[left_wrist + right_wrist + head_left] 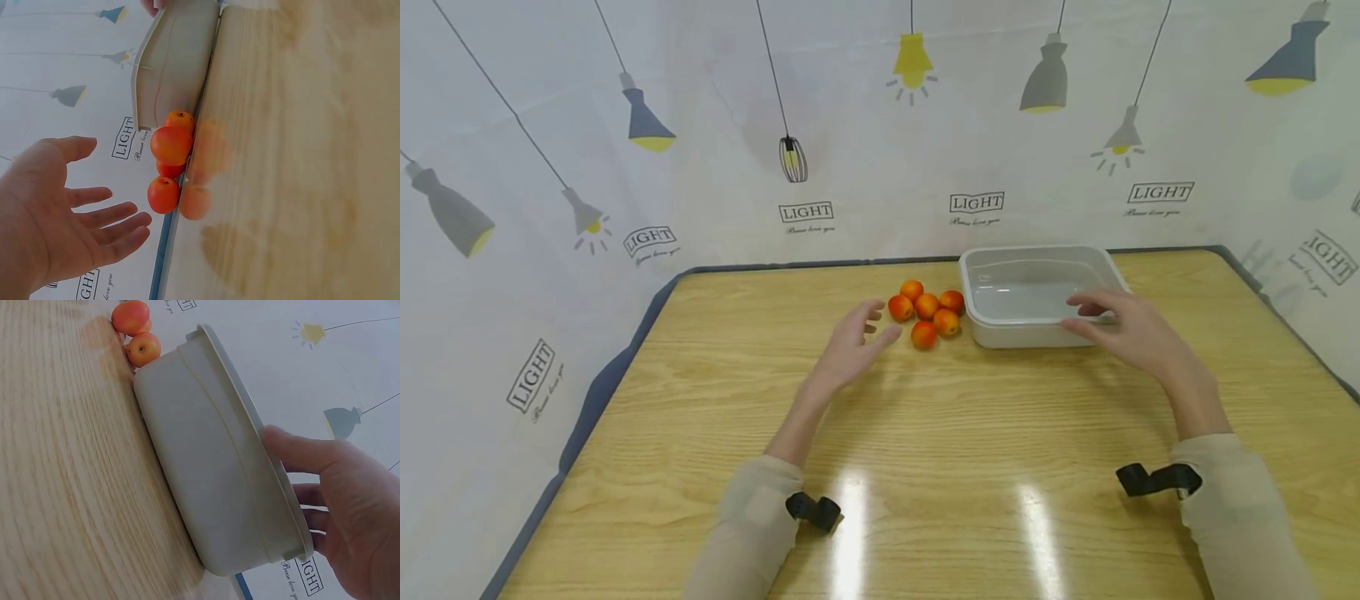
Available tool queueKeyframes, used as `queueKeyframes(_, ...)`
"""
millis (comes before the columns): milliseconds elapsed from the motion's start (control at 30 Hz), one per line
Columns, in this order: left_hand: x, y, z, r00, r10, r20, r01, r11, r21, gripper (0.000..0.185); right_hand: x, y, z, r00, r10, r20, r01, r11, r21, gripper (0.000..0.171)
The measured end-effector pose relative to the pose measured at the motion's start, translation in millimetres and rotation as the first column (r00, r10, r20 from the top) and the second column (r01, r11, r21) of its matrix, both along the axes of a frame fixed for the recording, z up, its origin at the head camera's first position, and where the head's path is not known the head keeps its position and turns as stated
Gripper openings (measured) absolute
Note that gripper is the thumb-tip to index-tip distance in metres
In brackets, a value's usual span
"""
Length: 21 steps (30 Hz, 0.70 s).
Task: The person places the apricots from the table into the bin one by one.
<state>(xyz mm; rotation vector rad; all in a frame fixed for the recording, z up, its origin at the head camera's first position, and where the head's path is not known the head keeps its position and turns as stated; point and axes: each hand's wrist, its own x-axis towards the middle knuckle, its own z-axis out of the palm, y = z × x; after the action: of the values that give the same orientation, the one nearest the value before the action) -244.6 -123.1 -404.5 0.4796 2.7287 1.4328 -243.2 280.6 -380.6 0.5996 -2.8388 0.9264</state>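
Several small, round orange-red fruits [927, 306] sit clustered on the table, just left of a white rectangular plastic container [1022, 335]. My left hand [852, 344] hovers to the left of the fruits, its fingers relaxed and spread apart from the thumb. In the left wrist view the palm faces the fruits [170, 145] and holds nothing. My right hand [1131, 331] is at the container's front right rim. Its thumb tip lies right at the rim in the right wrist view, while the loosely bent fingers [312, 519] show beyond it, partly hidden by the wall.
The wooden table [925, 433] has a dark blue edge strip [617, 367] along its left side and back. Behind stands a white backdrop [865, 167] printed with hanging lamps. A black wrist camera [812, 510] is strapped to each sleeve.
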Motion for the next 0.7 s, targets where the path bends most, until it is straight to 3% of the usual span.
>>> queueKeyframes(167, -3.0, 7.2, -3.4, 0.999, -0.013, 0.051, 0.012, 1.000, 0.018, 0.058, -0.7, 1.4, -0.4, 0.999, 0.020, -0.033, -0.020, 1.000, 0.012, 0.032)
queueKeyframes(333, -7.0, 14.8, -7.1, 0.998, -0.028, 0.058, 0.024, 0.997, 0.073, 0.051, -1.5, 1.9, -3.5, 0.999, 0.017, -0.051, -0.016, 1.000, 0.005, 0.026)
queueKeyframes(700, -12.6, 32.0, -16.7, 0.996, -0.023, 0.084, 0.008, 0.984, 0.175, 0.048, -2.4, 1.9, -6.3, 1.000, -0.006, -0.008, 0.006, 1.000, -0.021, 0.029)
